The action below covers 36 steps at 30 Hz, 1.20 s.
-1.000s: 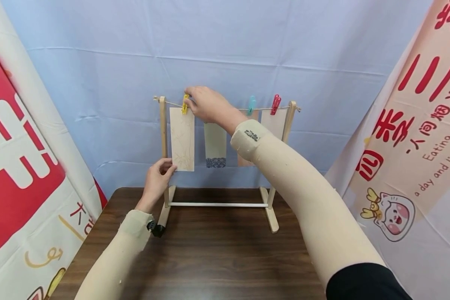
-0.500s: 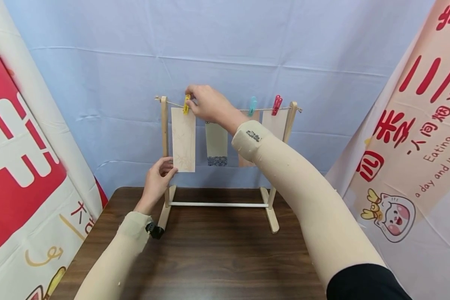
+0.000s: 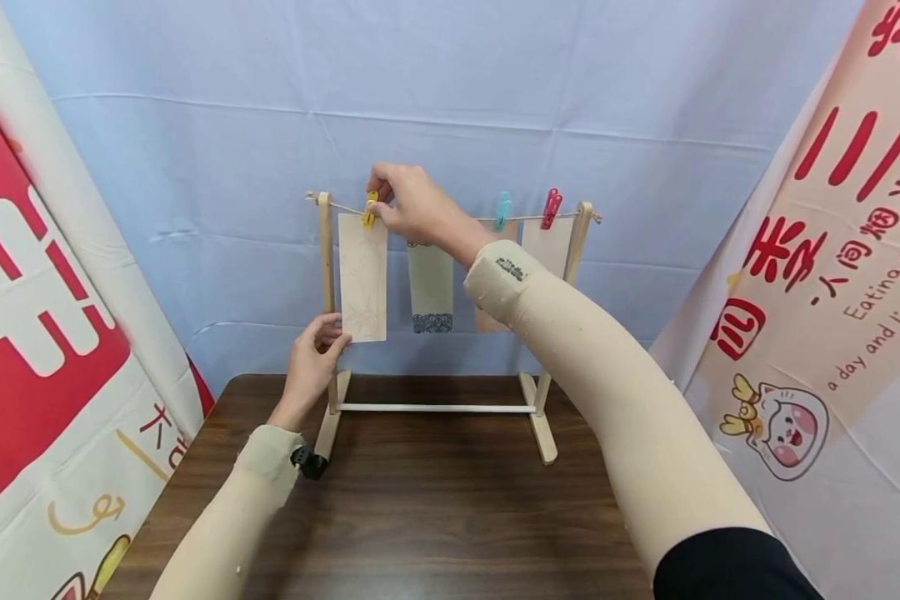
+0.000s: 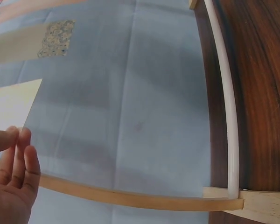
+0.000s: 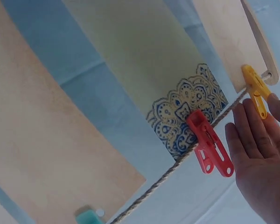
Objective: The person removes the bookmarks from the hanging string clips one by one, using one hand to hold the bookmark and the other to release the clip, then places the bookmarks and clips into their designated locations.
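My right hand (image 3: 416, 204) pinches a yellow clothespin (image 3: 371, 209) at the left end of the twine, with the thumb against the pin's handle (image 5: 259, 88) in the right wrist view. The pin sits over the top edge of a cream paper strip (image 3: 363, 279) with a faint plant drawing. At that strip's lower left corner, my left hand (image 3: 313, 358) pinches the paper between thumb and fingertips; the left wrist view shows the corner (image 4: 14, 105) too. The strip hangs upright beside the rack's left post (image 3: 327, 258).
A wooden rack with a white crossbar (image 3: 435, 409) stands on the brown table (image 3: 450, 508). Along its twine (image 5: 154, 187) hang a strip with a blue patterned end (image 3: 432, 323), held by a red clothespin (image 5: 207, 142), then strips under a teal pin (image 3: 503, 211) and another red pin (image 3: 551, 209).
My right hand has risen slightly and its fingers arch more at the yellow clothespin. My left hand keeps its pinch on the strip's corner.
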### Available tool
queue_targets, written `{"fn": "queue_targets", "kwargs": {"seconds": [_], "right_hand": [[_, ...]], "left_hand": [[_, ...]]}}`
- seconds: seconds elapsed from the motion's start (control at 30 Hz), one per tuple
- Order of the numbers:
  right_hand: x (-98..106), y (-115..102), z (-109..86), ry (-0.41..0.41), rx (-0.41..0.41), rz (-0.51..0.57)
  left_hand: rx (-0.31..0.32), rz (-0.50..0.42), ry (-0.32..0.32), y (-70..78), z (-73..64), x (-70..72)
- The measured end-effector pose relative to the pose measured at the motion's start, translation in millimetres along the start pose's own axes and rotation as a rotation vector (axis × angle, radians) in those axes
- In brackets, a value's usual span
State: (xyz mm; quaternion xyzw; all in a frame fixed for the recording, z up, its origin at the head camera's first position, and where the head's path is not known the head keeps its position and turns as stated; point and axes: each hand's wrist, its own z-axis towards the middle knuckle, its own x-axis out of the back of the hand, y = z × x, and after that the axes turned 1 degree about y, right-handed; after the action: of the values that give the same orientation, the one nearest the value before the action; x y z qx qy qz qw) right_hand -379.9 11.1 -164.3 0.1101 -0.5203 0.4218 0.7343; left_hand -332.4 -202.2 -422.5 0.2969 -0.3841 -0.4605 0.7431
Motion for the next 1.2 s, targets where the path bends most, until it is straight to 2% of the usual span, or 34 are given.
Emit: {"fn": "queue_targets", "kwargs": {"seconds": [0.2, 0.47, 1.2], "right_hand": [[0.7, -2.0, -1.9, 0.045, 0.015, 0.056], [-3.3, 0.0, -3.3, 0.096, 0.059, 0.022], [-5.2, -1.1, -8.7, 0.219, 0.126, 0.029]], "left_hand": [[-0.014, -0.007, 0.031, -2.8, 0.7, 1.4], [-0.015, -0.019, 0.035, -6.1, 0.5, 1.5], [-0.033, -0.031, 0.06, -3.3, -0.2, 2.5]]}}
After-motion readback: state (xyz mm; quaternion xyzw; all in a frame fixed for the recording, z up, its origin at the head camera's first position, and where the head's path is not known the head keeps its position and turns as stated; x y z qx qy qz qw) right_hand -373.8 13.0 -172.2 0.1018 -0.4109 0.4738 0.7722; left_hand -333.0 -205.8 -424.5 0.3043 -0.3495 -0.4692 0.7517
